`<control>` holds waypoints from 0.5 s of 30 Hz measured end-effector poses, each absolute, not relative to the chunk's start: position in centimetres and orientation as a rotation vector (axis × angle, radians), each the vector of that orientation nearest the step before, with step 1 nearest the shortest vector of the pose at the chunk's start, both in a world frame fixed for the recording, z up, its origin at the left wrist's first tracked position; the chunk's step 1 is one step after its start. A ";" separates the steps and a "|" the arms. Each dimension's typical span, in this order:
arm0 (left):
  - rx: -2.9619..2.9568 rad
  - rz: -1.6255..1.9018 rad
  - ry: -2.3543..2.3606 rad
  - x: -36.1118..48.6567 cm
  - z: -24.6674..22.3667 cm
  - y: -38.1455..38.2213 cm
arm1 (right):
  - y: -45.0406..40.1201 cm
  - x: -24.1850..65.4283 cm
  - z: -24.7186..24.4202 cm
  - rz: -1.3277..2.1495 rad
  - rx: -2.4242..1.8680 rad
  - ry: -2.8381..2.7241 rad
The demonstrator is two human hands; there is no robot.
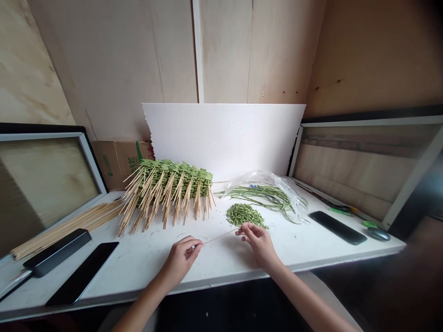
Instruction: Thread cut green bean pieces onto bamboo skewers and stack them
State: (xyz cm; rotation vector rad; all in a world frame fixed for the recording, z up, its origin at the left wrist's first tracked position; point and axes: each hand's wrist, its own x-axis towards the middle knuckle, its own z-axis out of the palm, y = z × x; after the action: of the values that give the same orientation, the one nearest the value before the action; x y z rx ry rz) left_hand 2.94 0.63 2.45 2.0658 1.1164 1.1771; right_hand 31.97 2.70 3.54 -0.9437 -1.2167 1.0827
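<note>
A thin wooden skewer (219,237) spans the gap between my hands above the front of the white table. My left hand (185,256) pinches one end of it. At the other end, the fingers of my right hand (256,240) are closed around it; whether a bean piece is there too I cannot tell. Just behind my right hand lies a pile of short-cut green bean pieces (243,214). Farther left, a big stack of skewered green beans (176,180) rests with its bare stick ends pointing toward me.
Loose skewers (69,226) lie at the left, near a black box-shaped device (58,252) and a dark phone (83,273). Long whole beans (263,196) spill from a clear plastic bag (277,184). Another phone (337,227) and a mouse (378,234) sit at the right.
</note>
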 end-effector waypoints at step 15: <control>1.947 1.284 1.174 2.6 1.7 1.5 | 2.6 31.4 3.4 1.161 -0.919 -1.071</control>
State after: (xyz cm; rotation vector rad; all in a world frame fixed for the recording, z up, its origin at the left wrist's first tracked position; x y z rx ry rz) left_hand 2.56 1.55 1.72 1.9470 1.1735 1.2843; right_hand 31.39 2.62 3.42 -0.9194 -1.0709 1.1607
